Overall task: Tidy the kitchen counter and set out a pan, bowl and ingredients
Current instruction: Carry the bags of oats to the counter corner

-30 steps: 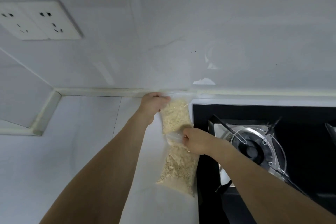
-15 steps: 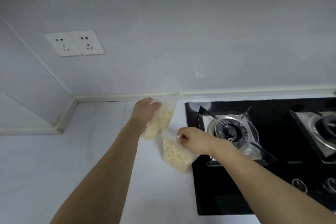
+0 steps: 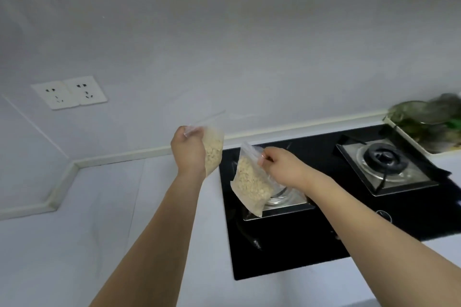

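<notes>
Two clear plastic bags of pale yellow flakes are lifted above the counter. My left hand (image 3: 188,151) grips the top of one bag (image 3: 213,152), which hangs beside my palm over the white counter's edge by the stove. My right hand (image 3: 279,166) pinches the top corner of the second bag (image 3: 250,183), which dangles tilted over the left burner of the black gas stove (image 3: 299,239). The two bags hang apart from each other.
The white counter (image 3: 74,232) stretches left of the stove, with a raised ledge along the wall. A double wall socket (image 3: 69,92) sits on the left wall. The right burner (image 3: 384,157) is bare. A blurred tray with greenish things (image 3: 431,122) stands at far right.
Both bags have come up off the counter and apart from each other. My hands have risen, and the view has swung right, showing the second burner and the tray.
</notes>
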Available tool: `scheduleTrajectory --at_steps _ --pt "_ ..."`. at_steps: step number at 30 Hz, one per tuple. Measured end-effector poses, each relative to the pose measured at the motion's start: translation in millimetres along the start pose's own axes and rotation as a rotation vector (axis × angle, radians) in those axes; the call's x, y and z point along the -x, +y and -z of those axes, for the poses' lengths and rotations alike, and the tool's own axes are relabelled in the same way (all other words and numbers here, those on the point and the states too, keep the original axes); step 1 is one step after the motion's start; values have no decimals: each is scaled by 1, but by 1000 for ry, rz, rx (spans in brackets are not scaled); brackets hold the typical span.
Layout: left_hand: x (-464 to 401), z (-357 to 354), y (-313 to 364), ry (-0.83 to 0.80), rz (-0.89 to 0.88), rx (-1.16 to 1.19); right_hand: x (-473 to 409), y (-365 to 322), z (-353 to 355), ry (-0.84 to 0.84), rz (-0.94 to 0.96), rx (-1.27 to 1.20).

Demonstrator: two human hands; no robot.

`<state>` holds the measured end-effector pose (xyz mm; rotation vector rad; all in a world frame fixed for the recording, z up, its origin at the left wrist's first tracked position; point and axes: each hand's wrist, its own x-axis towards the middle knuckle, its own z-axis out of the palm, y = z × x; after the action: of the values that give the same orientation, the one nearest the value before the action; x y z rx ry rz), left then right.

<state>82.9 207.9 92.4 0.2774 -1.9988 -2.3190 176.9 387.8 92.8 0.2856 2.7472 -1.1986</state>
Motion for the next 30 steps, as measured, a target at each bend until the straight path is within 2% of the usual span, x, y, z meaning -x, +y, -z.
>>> scheduleTrajectory --at_steps 8,21,30 --pt "104 -117 6 -145 -32 62 81 86 88 218 -81 -107" --pt "281 -309 -50 -492 36 -5 231 264 216 502 -287 -195" --pt "345 -418 -77 -681 129 -80 268 358 278 670 -449 -253"
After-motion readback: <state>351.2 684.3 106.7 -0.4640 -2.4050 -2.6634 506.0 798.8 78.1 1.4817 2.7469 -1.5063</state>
